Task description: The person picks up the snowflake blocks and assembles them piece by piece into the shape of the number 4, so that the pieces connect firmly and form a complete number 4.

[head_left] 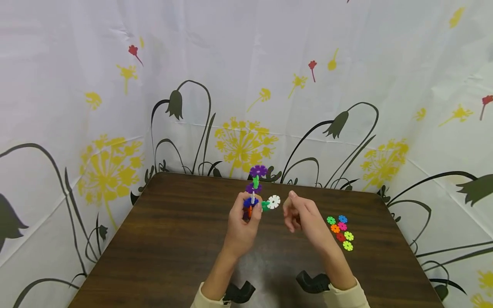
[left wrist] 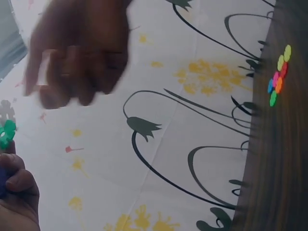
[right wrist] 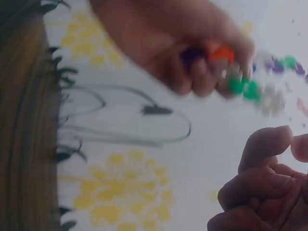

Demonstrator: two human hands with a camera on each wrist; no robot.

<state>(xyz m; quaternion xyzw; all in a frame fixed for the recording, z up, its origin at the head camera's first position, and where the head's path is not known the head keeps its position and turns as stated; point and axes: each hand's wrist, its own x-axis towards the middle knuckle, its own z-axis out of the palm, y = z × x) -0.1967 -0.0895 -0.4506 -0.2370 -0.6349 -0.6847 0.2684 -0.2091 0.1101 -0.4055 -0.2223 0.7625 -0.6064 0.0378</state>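
In the head view my left hand point(head_left: 243, 226) grips a chain of interlocking plastic flower discs above the table. A purple disc point(head_left: 258, 171) tops the chain, with a green one under it and further purple, blue and orange discs near the fingers. To the right a green disc and a white disc point(head_left: 274, 202) stick out as a side branch. Part of the chain is hidden behind the fingers. My right hand point(head_left: 308, 216) hovers to the right of the white disc, apart from it, its fingers loosely bent; nothing shows between them in the right wrist view.
Several loose flower discs point(head_left: 335, 228) in green, blue, pink, orange, red and yellow lie clustered on the dark wooden table point(head_left: 173, 239), right of my right hand. A white curtain point(head_left: 246, 64) with printed flowers hangs behind the table. Black wrist mounts point(head_left: 239, 293) sit at both wrists.
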